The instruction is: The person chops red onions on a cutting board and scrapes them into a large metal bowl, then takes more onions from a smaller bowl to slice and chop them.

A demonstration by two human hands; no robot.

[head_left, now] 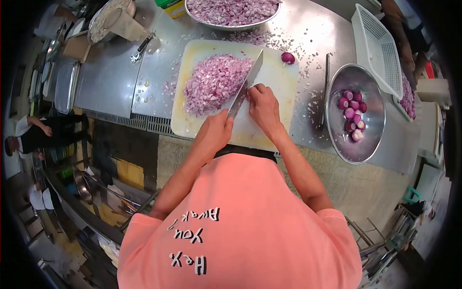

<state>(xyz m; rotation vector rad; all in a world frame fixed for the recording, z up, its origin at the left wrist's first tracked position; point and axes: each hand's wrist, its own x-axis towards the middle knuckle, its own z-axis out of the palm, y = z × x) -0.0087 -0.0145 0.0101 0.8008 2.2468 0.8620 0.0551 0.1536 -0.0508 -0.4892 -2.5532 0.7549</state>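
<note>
My left hand is wrapped around the handle of a kitchen knife, whose long blade slants up and to the right over a white cutting board. Close against the right side of the blade is my right hand, its fingers curled in. Whatever those fingers hold, if anything, is hidden. A heap of chopped red onion lies to the left of the blade. One whole peeled red onion rests near the board's upper right corner.
At right stands a steel bowl with several peeled onions, near a white perforated basket. A large bowl of chopped onion is behind the board. Scattered bits and a black-handled tool lie on the steel counter. Other people are at both sides.
</note>
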